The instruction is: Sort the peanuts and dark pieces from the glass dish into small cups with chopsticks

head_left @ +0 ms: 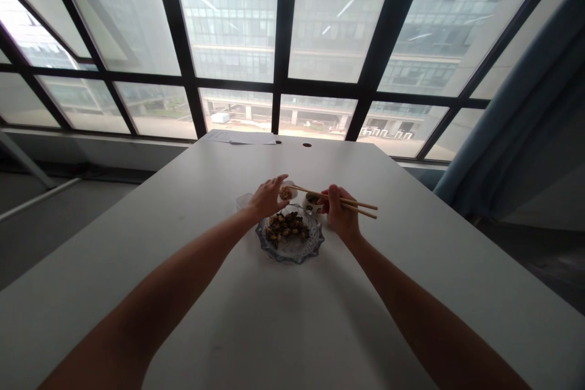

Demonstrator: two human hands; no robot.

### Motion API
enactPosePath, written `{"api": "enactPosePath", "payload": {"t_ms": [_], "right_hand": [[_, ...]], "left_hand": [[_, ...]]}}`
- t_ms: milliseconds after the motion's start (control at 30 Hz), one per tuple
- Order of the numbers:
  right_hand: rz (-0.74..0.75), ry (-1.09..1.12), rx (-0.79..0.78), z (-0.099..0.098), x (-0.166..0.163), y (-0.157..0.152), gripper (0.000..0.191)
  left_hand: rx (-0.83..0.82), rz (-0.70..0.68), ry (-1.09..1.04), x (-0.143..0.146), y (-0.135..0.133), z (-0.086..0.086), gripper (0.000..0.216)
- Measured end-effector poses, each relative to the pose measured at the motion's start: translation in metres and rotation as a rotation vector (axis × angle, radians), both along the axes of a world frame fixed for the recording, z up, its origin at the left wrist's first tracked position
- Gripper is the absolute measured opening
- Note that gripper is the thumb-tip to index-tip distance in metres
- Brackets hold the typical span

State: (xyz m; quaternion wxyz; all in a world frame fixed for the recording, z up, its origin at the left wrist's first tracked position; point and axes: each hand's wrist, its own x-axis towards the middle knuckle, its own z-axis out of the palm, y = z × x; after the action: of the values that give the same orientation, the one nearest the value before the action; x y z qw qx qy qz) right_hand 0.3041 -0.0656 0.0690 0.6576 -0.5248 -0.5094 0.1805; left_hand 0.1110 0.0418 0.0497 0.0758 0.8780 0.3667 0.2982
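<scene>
A scalloped glass plate [307,249] with dark, shell-like food pieces sits in the middle of the white table [283,323]. My right hand [340,213] is closed round a pair of wooden chopsticks [361,206], whose tips reach left toward a small white cup [287,193] holding brownish food. My left hand [269,196] hovers with fingers stretched out just left of that cup, behind the plate. A second small bowl [313,202] with dark contents stands between the hands, partly hidden by my right hand.
A small clear container [244,200] sits left of my left hand. Sheets of paper [242,136] lie at the table's far edge beside two round holes. Large windows with dark frames rise behind. A blue curtain [525,122] hangs at the right.
</scene>
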Motion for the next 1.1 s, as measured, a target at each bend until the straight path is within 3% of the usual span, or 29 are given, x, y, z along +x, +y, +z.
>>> {"api": "enactPosePath", "payload": {"t_ms": [233, 433, 633, 867, 1100], "right_hand": [[0.082, -0.153, -0.073, 0.022, 0.014, -0.035, 0.063], [0.115, -0.364, -0.107, 0.009, 0.006, -0.036, 0.058], [0.086, -0.399, -0.102, -0.005, 0.005, -0.031, 0.058], [0.078, -0.207, -0.090, -0.016, 0.010, -0.032, 0.057], [-0.045, 0.173, -0.115, -0.026, 0.018, -0.030, 0.064]], "left_hand": [[-0.129, 0.173, 0.143, 0.001, -0.001, 0.005, 0.073], [-0.137, 0.225, 0.240, -0.004, -0.003, 0.003, 0.069], [-0.014, 0.206, 0.141, -0.031, -0.008, -0.002, 0.059], [0.084, 0.299, -0.141, -0.076, -0.019, -0.027, 0.055], [-0.064, 0.373, -0.373, -0.095, -0.025, -0.068, 0.087]]}}
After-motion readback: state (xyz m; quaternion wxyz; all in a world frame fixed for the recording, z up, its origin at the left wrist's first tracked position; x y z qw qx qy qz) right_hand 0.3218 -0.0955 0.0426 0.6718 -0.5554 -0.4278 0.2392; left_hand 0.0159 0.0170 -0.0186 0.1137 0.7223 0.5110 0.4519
